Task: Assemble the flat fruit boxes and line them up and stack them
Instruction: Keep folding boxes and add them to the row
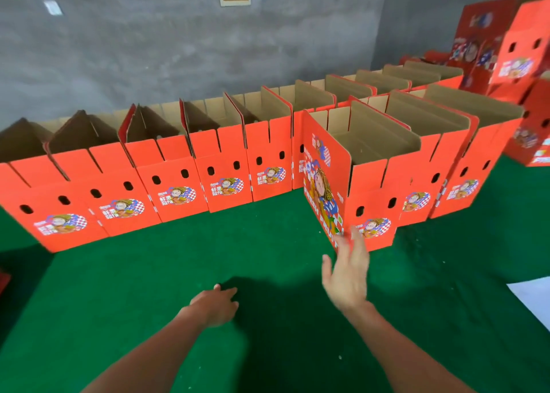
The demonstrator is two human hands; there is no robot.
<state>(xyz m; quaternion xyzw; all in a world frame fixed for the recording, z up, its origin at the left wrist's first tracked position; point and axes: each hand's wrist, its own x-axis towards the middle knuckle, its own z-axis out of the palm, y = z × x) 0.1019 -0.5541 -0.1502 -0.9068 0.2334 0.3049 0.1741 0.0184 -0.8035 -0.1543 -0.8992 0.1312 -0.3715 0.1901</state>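
Standing open-topped, red printed fruit box point(375, 193); right hand point(348, 273) spread, perhaps touching; left hand point(215, 305) relaxed.

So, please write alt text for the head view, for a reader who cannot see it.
An open right hand reaches to the lower corner of the nearest red fruit box on a green mat; the left hand holds nothing. Open-topped boxes stand in rows behind.
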